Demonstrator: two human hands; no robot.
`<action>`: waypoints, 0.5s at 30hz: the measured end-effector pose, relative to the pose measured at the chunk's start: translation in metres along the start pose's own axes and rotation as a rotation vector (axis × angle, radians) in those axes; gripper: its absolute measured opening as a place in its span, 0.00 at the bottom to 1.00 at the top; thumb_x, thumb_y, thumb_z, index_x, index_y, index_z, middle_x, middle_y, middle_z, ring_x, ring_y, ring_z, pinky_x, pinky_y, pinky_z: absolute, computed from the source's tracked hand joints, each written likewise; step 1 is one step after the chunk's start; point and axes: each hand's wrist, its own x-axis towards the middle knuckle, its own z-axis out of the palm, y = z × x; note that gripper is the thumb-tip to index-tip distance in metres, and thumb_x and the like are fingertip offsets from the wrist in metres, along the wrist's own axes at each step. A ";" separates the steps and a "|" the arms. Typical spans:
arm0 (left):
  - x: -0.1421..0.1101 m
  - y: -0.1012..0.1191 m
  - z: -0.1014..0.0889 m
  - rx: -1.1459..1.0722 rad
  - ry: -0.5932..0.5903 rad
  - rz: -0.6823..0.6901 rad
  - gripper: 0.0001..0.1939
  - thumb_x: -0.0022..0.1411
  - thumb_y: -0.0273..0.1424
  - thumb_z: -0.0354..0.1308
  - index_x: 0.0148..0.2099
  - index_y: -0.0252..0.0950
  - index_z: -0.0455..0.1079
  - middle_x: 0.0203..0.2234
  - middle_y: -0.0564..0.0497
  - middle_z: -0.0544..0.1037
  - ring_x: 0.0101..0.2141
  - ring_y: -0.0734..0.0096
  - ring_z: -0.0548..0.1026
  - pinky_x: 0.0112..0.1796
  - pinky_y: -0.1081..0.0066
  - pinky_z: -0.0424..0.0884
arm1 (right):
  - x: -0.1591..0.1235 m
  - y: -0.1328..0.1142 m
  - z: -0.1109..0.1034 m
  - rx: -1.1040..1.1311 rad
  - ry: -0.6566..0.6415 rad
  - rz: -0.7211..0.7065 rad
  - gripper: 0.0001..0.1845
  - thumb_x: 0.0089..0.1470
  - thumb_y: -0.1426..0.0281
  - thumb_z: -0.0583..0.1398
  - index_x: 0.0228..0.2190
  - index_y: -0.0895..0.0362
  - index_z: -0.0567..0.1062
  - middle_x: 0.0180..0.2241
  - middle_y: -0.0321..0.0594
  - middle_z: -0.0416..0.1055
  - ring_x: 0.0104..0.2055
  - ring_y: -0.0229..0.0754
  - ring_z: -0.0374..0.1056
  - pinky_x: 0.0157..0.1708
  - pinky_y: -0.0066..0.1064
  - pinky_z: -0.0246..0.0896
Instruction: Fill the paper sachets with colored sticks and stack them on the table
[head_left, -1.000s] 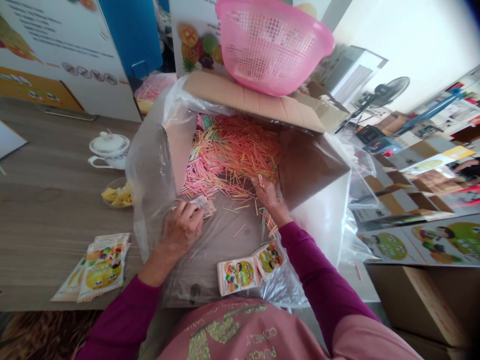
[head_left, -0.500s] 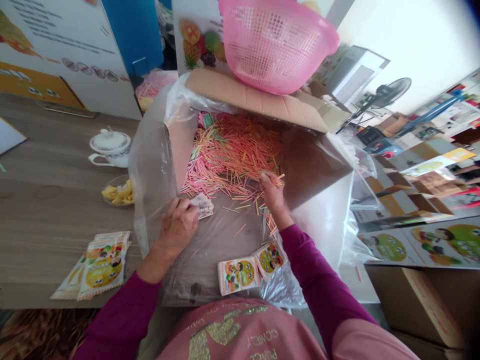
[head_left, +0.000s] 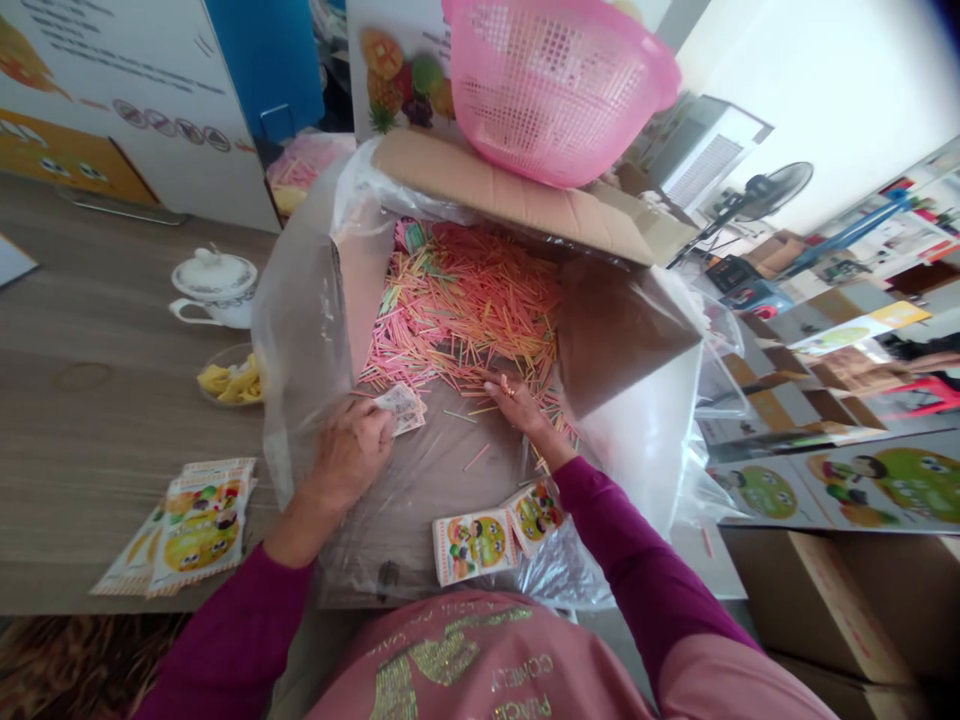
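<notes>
**Surface:** we see a brown wood-grain table (head_left: pixel 90 440) at left, bearing a white ceramic lidded pot (head_left: pixel 216 283), a clear bowl of yellow snack pieces (head_left: pixel 232 380) and a fanned pile of colourful printed paper packets (head_left: pixel 201 530).

**Room:** we make out a black standing fan (head_left: pixel 772 193) far right and a brown cardboard carton (head_left: pixel 817 610) near right.

**Containers:** a brown cardboard box (head_left: pixel 510 190) lined with a clear plastic bag (head_left: pixel 300 330) holds thin pink, yellow and green sticks (head_left: pixel 465 300); a pink plastic colander (head_left: pixel 559 90) sits on its far flap.

**Left hand (head_left: pixel 349 455):** fingers clamped on a small folded paper packet (head_left: pixel 400 408), at the sticks' near edge.

**Right hand (head_left: pixel 525 412):** fingers stretched out on the sticks, gripping nothing we can see.

**Writing:** gold lettering on the pink shirt (head_left: pixel 450 660) is too warped for us to read.
</notes>
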 end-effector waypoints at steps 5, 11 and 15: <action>0.002 -0.003 0.006 -0.036 0.064 0.007 0.11 0.70 0.29 0.58 0.36 0.41 0.82 0.38 0.41 0.83 0.46 0.49 0.78 0.47 0.54 0.74 | -0.014 -0.010 -0.011 -0.005 0.133 -0.051 0.29 0.78 0.53 0.48 0.64 0.50 0.79 0.60 0.48 0.79 0.69 0.51 0.69 0.73 0.50 0.63; -0.003 -0.011 0.018 -0.173 0.051 -0.029 0.11 0.71 0.34 0.59 0.44 0.41 0.84 0.42 0.42 0.85 0.49 0.49 0.79 0.51 0.56 0.74 | -0.013 -0.002 -0.003 -0.190 0.001 -0.083 0.23 0.76 0.56 0.55 0.65 0.39 0.79 0.58 0.42 0.80 0.72 0.54 0.66 0.74 0.57 0.63; -0.001 -0.014 0.017 -0.194 0.027 -0.036 0.12 0.70 0.35 0.60 0.43 0.41 0.85 0.45 0.42 0.85 0.53 0.49 0.79 0.55 0.55 0.74 | -0.017 -0.006 -0.006 -0.213 -0.060 -0.090 0.26 0.78 0.57 0.51 0.70 0.39 0.73 0.64 0.42 0.76 0.74 0.51 0.64 0.75 0.57 0.61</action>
